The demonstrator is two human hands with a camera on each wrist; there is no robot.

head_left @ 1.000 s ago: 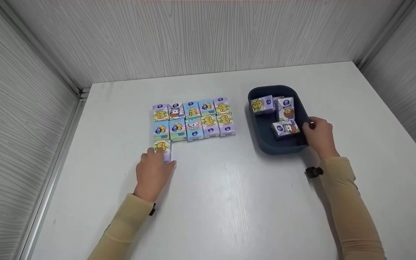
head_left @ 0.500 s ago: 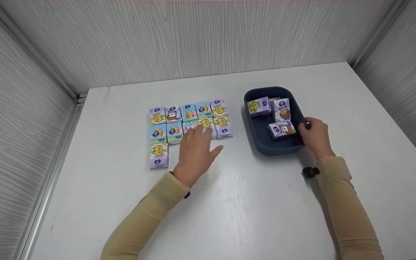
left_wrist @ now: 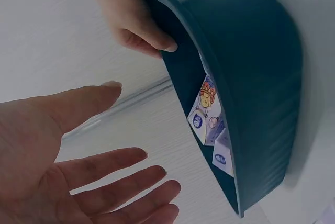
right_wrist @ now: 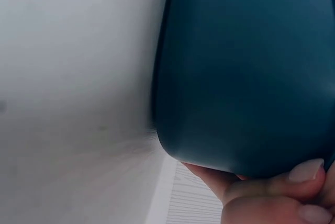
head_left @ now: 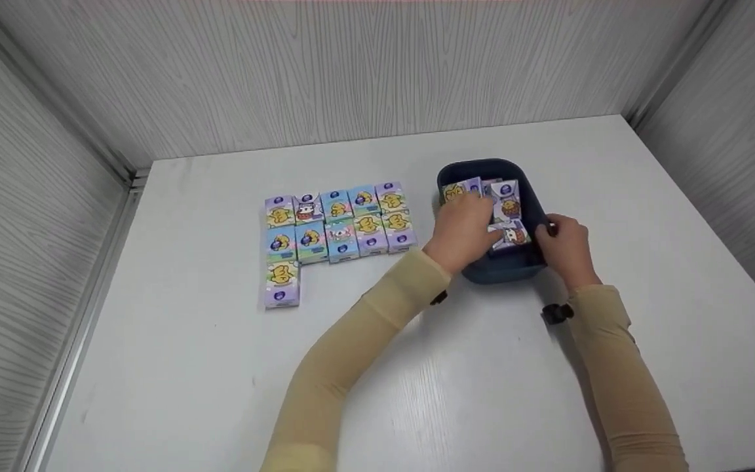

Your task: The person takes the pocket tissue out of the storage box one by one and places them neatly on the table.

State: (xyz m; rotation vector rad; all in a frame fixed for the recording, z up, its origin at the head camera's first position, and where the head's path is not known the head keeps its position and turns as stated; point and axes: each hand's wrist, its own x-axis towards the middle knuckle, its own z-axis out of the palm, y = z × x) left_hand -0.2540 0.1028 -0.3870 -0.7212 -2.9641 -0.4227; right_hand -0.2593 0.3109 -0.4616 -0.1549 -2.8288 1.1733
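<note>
In the head view my left hand (head_left: 461, 229) is over the near left part of a dark blue plastic bin (head_left: 505, 274), with several pocket tissue packs (head_left: 507, 200) inside. The left wrist view shows this hand with thumb and fingers apart and nothing between them, just short of the rim. Part of a yellow-printed pack (head_left: 454, 191) at the bin's far left is hidden behind the hand. My right hand (head_left: 567, 252) grips the bin's right wall, thumb inside the rim. Its fingers (right_wrist: 272, 190) lie against the outer wall in the right wrist view.
Left of the bin, tissue packs lie flat and side by side in two rows (head_left: 338, 226). One more pack (head_left: 282, 283) begins a third row at the left. The white table (head_left: 187, 367) meets grey wood-grain panels at the back and sides.
My left hand has left the single pack in the third row, passed over the rows and moved right to the bin. The right hand keeps its grip on the bin.
</note>
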